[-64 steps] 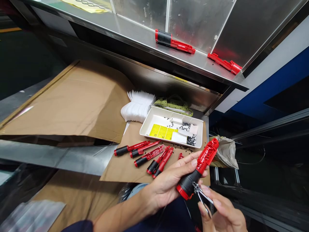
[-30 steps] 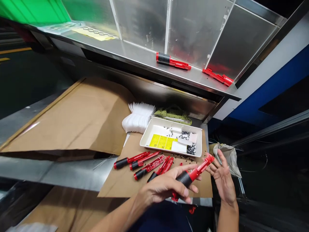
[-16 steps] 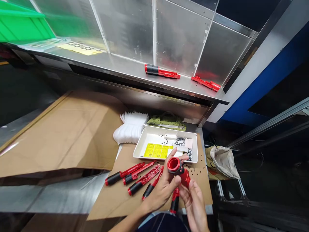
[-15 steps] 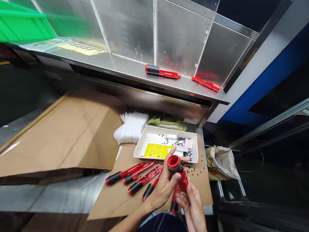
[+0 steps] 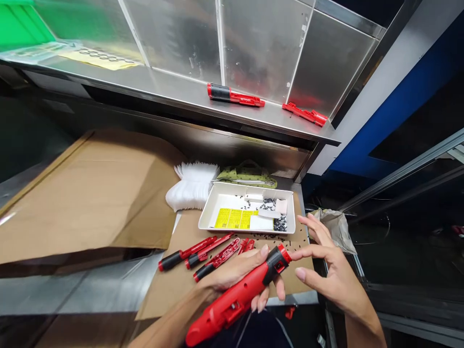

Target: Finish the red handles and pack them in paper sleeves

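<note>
A long red plastic tool housing (image 5: 241,296) with a black collar and a red ring end lies tilted across my left hand (image 5: 234,267), which is closed around it from below. Its ring end points up and to the right. My right hand (image 5: 335,270) is spread, fingers apart and holding nothing; its index fingertip is at the ring end, touching or almost touching it. Behind my left hand, several red-and-black housing parts (image 5: 221,253) lie side by side on a cardboard sheet (image 5: 163,302).
Beyond my hands stands a white tray (image 5: 201,220) with yellow labels (image 5: 235,218) and small black pieces. White foam sleeves (image 5: 192,186) and a green pouch (image 5: 248,176) are behind it. Two more housing parts (image 5: 237,98) rest on the metal ledge (image 5: 163,94). A cardboard box (image 5: 90,203) stands left.
The housing has turned from end-on to lengthwise, its ring end now pointing right. My right hand has let go of its lower part and moved right and up, fingers spread.
</note>
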A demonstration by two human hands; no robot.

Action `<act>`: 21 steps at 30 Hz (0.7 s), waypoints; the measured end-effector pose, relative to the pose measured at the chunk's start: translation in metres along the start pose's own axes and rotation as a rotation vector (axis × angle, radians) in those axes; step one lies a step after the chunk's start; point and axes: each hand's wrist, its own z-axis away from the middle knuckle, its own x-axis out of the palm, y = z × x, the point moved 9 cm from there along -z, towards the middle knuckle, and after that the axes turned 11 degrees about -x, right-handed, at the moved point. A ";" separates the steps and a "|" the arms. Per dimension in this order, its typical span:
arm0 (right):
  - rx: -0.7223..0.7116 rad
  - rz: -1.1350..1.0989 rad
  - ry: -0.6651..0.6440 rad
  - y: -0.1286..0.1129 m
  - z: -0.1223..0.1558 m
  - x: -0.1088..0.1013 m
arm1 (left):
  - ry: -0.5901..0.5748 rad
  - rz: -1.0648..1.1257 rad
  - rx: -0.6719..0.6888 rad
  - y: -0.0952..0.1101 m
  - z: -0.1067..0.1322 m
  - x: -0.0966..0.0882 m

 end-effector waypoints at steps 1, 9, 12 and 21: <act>0.006 0.004 -0.017 -0.001 -0.002 0.003 | -0.002 -0.005 -0.015 0.000 0.001 0.002; -0.004 -0.018 -0.152 0.000 -0.005 0.022 | -0.064 -0.043 -0.082 -0.005 -0.003 0.011; -0.001 -0.020 -0.162 0.003 -0.004 0.025 | -0.063 -0.056 -0.096 -0.006 -0.005 0.013; 0.066 -0.147 -0.153 0.013 0.003 0.029 | 0.027 -0.039 -0.088 -0.007 -0.005 0.016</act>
